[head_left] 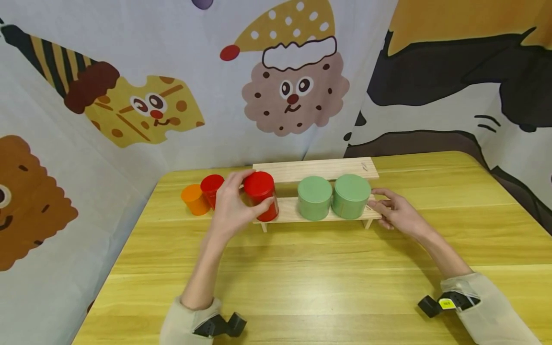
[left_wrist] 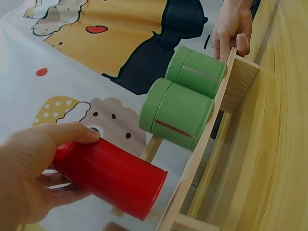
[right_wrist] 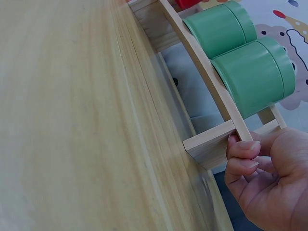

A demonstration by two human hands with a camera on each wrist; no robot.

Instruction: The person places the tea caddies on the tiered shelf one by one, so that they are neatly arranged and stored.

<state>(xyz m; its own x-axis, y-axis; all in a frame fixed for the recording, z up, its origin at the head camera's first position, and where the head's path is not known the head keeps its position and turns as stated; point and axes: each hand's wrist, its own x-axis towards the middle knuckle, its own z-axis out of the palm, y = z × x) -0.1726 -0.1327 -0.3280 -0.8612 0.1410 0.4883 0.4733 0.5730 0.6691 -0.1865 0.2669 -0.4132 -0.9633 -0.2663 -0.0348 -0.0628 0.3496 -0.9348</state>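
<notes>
My left hand [head_left: 233, 203] grips a tall red canister [head_left: 260, 194] round its upper part, close over the left end of a two-step wooden shelf [head_left: 288, 218]. In the left wrist view the base of the red canister [left_wrist: 120, 180] points toward the front board. Two wider green canisters [head_left: 315, 199] [head_left: 351, 196] stand side by side on the lower board, toward its right. My right hand [head_left: 398, 213] pinches the right end of that board; in the right wrist view its curled fingers [right_wrist: 243, 163] lie at the board's corner, beside the wooden leg.
Left of the shelf, on the wooden table [head_left: 302, 278], stand an orange canister [head_left: 195, 200] and a smaller red canister [head_left: 211, 188], partly behind my left hand. The shelf's upper board [head_left: 315, 169] runs behind the canisters. A cartoon-printed cloth [head_left: 207, 86] hangs behind the table.
</notes>
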